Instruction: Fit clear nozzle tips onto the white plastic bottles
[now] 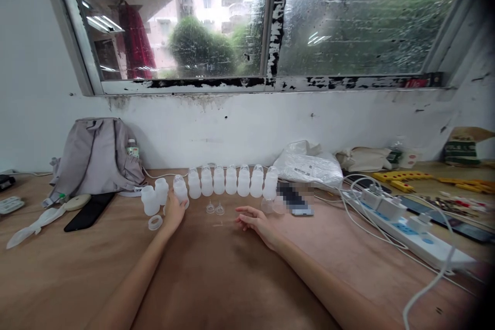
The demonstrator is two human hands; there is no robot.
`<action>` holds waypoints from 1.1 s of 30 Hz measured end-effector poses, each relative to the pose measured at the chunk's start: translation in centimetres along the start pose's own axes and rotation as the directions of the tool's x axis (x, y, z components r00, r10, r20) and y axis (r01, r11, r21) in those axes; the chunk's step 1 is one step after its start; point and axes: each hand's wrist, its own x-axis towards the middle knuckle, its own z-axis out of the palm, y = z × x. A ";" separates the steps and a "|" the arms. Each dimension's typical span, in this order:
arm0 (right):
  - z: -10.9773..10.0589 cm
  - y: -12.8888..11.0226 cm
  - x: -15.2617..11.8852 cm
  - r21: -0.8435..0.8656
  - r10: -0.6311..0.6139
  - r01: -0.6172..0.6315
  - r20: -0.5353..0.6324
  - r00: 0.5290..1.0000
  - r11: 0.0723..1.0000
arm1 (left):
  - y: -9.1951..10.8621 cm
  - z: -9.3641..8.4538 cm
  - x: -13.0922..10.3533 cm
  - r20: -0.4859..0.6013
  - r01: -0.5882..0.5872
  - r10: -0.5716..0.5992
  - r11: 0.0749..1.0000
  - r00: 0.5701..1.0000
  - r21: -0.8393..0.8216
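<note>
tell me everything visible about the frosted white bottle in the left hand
The frosted white, plastic-looking bottle has a rounded body under a clear domed cap. It is roughly upright, just left of a row of similar capped white bottles. The bare left hand holds its lower part, hiding some of the body; whether its base touches the brown tabletop is unclear.

The bare left forearm (pixel 145 263) and the bare right forearm (pixel 320 278) are both slim and smooth in outline, broadest at the lower edge of the view and tapering evenly to narrow wrists. The uncovered left hand (pixel 175 212) and uncovered right hand (pixel 259 223) are slender, with long, thin fingers (pixel 247 210); the fingernails are too small to make out.
</note>
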 end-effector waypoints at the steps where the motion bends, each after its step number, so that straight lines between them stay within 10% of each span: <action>1: 0.1 0.0 0.0 -0.009 0.000 0.000 -0.001 1.000 1.000 | 0.0 0.3 0.3 -0.007 -0.004 0.004 1.000 1.000 0.020; 27: -0.5 1.3 0.7 -0.105 -0.039 0.041 0.021 0.999 0.994 | -0.6 2.2 2.2 0.048 0.067 -0.077 0.981 0.996 0.181; 33: -0.3 1.2 0.6 -0.175 -0.053 0.059 0.036 0.998 0.983 | -0.6 1.0 0.4 -0.056 -0.154 0.165 0.974 0.985 0.168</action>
